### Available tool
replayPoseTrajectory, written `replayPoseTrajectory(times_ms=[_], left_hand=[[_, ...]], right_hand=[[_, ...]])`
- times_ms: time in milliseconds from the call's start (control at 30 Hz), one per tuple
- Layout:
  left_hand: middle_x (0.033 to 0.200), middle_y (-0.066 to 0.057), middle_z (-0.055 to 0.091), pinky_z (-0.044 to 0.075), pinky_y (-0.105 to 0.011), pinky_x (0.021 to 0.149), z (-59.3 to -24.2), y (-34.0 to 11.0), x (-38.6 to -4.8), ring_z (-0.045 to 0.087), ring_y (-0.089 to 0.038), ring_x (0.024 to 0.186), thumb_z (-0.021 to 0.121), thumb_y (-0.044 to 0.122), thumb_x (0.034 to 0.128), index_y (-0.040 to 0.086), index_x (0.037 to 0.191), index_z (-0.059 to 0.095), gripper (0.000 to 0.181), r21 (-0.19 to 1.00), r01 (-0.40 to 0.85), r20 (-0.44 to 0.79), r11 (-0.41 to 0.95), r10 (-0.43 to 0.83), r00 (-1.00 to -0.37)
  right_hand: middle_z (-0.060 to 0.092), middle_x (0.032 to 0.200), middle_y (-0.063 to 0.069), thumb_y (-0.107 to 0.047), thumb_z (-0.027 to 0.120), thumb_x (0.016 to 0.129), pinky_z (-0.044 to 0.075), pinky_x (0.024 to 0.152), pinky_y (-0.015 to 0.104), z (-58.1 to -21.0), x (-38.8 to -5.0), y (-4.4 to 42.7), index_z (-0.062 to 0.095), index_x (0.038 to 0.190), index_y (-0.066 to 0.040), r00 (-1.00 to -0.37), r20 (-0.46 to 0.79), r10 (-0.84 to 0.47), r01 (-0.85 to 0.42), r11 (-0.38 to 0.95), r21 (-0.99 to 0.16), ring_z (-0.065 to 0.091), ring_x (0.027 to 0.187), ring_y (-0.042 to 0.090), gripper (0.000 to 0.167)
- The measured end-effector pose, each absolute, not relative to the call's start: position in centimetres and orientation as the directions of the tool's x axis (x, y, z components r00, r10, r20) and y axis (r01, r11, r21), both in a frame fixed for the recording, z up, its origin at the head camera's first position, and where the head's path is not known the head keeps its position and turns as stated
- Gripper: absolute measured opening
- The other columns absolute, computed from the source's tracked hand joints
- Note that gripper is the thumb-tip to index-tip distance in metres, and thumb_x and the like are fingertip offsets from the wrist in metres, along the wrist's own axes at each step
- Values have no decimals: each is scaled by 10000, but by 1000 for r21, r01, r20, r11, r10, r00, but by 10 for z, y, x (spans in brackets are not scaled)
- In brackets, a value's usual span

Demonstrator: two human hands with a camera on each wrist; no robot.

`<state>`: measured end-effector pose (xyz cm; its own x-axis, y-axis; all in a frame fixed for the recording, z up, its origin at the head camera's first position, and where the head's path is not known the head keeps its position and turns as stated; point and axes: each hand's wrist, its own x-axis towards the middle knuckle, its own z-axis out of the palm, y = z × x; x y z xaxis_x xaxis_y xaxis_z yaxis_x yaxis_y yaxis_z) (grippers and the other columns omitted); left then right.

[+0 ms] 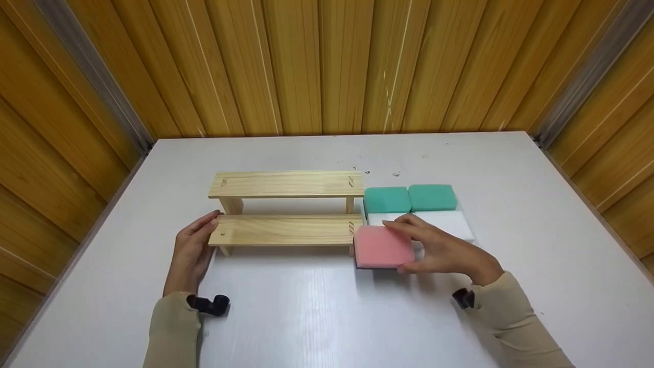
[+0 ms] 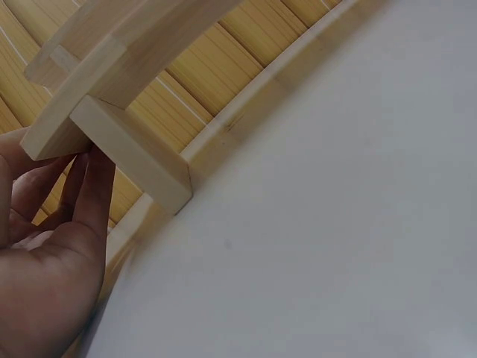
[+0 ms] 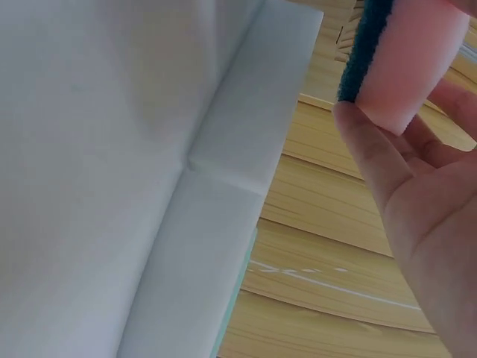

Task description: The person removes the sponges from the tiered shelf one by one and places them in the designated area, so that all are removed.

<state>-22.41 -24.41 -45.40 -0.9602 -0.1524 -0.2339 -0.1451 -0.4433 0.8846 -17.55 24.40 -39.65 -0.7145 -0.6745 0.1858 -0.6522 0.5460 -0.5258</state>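
Observation:
A two-step wooden shelf (image 1: 286,230) stands on the white table. My left hand (image 1: 192,249) grips the left end of its lower step; in the left wrist view, fingers of the left hand (image 2: 56,253) reach under the board beside the leg (image 2: 138,156). My right hand (image 1: 439,248) holds a pink sponge (image 1: 383,246) by its edges, near the right end of the lower step. The right wrist view shows the sponge (image 3: 410,60) with a dark green scouring layer, pinched by the right hand (image 3: 440,216) above the table.
Two white sponges (image 1: 449,224) lie side by side right of the shelf, partly behind my right hand. Two green sponges (image 1: 433,197) lie behind them. Wood-patterned walls (image 1: 337,66) border the table at the back and sides.

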Motion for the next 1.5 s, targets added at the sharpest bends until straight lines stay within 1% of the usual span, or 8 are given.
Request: replayPoseTrajectory(times_ms=[233,500,633,933,1067,1233,1333,1500], left_hand=[[1065,87,676,514,-193,964,-454,-244,-225,619,-60,1071,667,60,894,163,1030,742,186,902,-161,-237,-401,-149,-960],[1064,83,678,515,-195,964,-455,-244,-225,609,-80,1101,663,60,897,155,1032,742,183,903,-162,-243,-398,-162,-956],[1084,94,661,496,-178,981,-455,-244,-225,565,-86,1154,681,74,886,162,1058,731,199,909,-168,-243,-382,-159,-957],[1051,113,673,496,-176,979,-454,-244,-224,606,-48,1087,682,78,887,163,1070,725,207,917,-167,-241,-362,-171,-955],[1105,89,653,488,-174,991,-454,-243,-224,560,-86,1176,685,89,887,134,1148,694,265,921,-174,-245,-350,-169,-955],[1224,38,612,479,-173,1003,-455,-243,-225,507,-126,1264,675,109,898,99,1244,636,348,927,-186,-249,-325,-165,-954],[1215,39,610,486,-177,996,-456,-243,-225,532,-106,1221,664,101,906,104,1228,648,323,930,-186,-249,-316,-172,-953],[1099,94,654,503,-183,976,-456,-244,-226,596,-49,1102,665,80,900,163,1089,721,213,928,-164,-232,-334,-175,-957]], right_hand=[[481,1265,34,-280,805,783,464,964,220,-396,-176,249,459,1414,-74,-721,162,-673,-641,561,-524,492,1120,161,749],[482,1289,-6,-321,804,778,465,1003,274,-393,-175,254,478,1412,-134,-743,127,-657,-607,582,-541,478,1153,135,737],[488,1292,13,-321,801,782,466,986,270,-393,-174,258,489,1402,-117,-749,126,-650,-600,586,-544,483,1147,141,723],[480,1309,9,-337,800,780,458,1007,258,-396,-171,266,487,1406,-126,-770,108,-629,-573,607,-551,476,1173,136,731],[476,1310,2,-330,799,779,460,1003,266,-398,-169,270,483,1410,-137,-780,93,-619,-562,626,-541,474,1172,135,731],[479,1304,3,-336,803,772,469,1010,320,-401,-167,273,492,1404,-141,-793,85,-603,-552,654,-517,473,1178,151,731],[477,1311,5,-335,804,770,471,1019,379,-402,-166,273,495,1401,-151,-799,75,-596,-542,662,-517,471,1190,165,726],[473,1312,-2,-326,805,769,472,1019,438,-403,-166,274,496,1399,-174,-806,52,-590,-529,678,-511,466,1198,173,718]])
